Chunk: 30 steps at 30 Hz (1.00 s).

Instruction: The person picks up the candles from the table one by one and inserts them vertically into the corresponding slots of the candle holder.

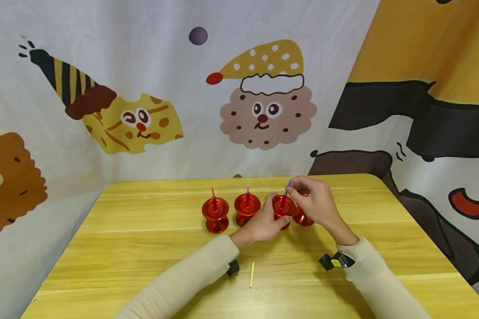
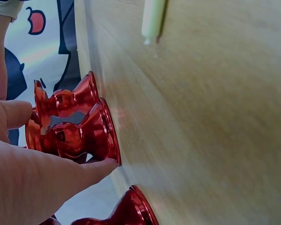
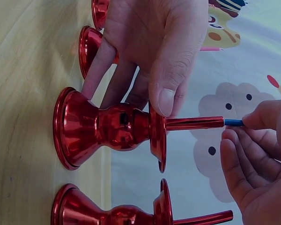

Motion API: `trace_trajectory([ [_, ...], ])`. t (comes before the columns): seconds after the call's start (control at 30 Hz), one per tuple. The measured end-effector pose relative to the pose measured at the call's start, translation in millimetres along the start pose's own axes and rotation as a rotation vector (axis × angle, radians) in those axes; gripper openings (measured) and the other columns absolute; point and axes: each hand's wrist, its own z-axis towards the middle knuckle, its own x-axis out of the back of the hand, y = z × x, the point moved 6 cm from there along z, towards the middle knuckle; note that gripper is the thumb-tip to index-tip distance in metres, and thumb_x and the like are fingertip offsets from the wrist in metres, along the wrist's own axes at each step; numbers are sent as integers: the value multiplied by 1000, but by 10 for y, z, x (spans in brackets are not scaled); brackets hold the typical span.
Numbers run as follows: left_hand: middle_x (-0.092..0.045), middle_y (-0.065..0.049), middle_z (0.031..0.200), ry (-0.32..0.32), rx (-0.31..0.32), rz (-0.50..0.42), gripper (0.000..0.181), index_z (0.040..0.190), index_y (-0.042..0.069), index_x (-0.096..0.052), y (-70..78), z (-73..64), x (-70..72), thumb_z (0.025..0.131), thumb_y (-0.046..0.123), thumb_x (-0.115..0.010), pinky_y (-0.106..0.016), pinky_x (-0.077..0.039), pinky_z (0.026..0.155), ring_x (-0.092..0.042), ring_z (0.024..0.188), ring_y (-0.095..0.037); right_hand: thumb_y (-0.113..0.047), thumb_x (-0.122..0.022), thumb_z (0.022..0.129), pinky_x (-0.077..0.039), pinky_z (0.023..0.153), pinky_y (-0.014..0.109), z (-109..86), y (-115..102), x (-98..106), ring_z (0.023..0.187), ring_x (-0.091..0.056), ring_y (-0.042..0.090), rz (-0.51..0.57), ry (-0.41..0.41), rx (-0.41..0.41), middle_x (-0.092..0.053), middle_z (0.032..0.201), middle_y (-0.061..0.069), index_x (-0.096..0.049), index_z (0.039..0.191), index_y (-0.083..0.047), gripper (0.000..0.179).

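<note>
My left hand [image 1: 263,223] holds a shiny red candle holder [image 3: 124,129], third from the left in a row. In the right wrist view, its thumb lies at the dish rim and other fingers are behind the stem. My right hand [image 1: 317,201] pinches a thin blue candle [image 3: 233,123], whose lower end meets the top of that holder's upright tube [image 3: 194,123]. To the right stands another red holder [image 1: 303,218], partly hidden by my right hand; its tube shows no candle in the right wrist view.
Two red holders stand left, the outer [image 1: 216,223] with a reddish candle [image 1: 213,192], the inner [image 1: 243,218] with a pink candle [image 1: 248,189]. A yellow-green candle [image 1: 252,274] lies on the wooden table [image 1: 143,248] nearer me. Behind hangs a cartoon-printed curtain [image 1: 143,53].
</note>
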Motion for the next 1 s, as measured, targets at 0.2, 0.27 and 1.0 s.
trace_trajectory([
  [0.2,-49,-28,159,-11,11,5,82,172,3,-15,-5,-8,1,112,28,-64,-46,-45,118,-56,143,-31,4,-82,93,-57,70,18,12,-9,1,73,-74,20,-29,-16,8,-80,89,5,-79,100,1,8],
  [0.27,-49,-28,160,-14,13,4,82,173,4,-14,-7,-6,1,112,29,-63,-47,-44,118,-56,143,-31,3,-81,94,-56,70,17,17,-6,-1,73,-74,20,-33,-20,11,-80,89,5,-79,100,1,7],
  [1.0,-45,-29,163,-13,18,21,82,173,4,-15,4,-3,4,112,28,-64,-47,-44,119,-54,145,-32,2,-82,95,-65,69,38,-5,13,-55,74,-76,20,-64,-54,93,-79,91,5,-81,98,-1,5],
])
